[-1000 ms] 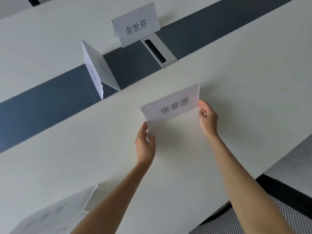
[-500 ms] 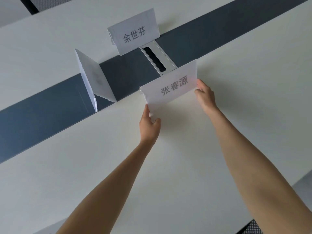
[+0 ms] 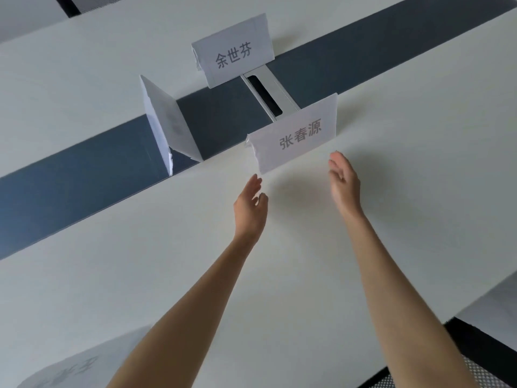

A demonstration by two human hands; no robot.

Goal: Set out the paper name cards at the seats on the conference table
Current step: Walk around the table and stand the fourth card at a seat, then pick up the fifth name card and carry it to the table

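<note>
A folded white name card (image 3: 296, 135) with grey printed characters stands upright on the white conference table (image 3: 391, 169), beside the dark centre strip. My left hand (image 3: 250, 205) is open just below its left corner, a little apart from it. My right hand (image 3: 342, 180) is open below its right corner, holding nothing. A second printed card (image 3: 232, 56) stands on the far side of the strip. A third folded card (image 3: 167, 130) stands edge-on to me at the left, across the strip's near edge.
A dark blue-grey strip (image 3: 70, 191) runs across the table's middle, with a metal cable hatch (image 3: 267, 93) between the two printed cards. Another paper card (image 3: 64, 371) lies at the bottom left. A mesh chair back (image 3: 481, 376) shows at the bottom right.
Both hands carried the card away from me to the strip's edge, stood it up and let go. They now hover open just short of it.
</note>
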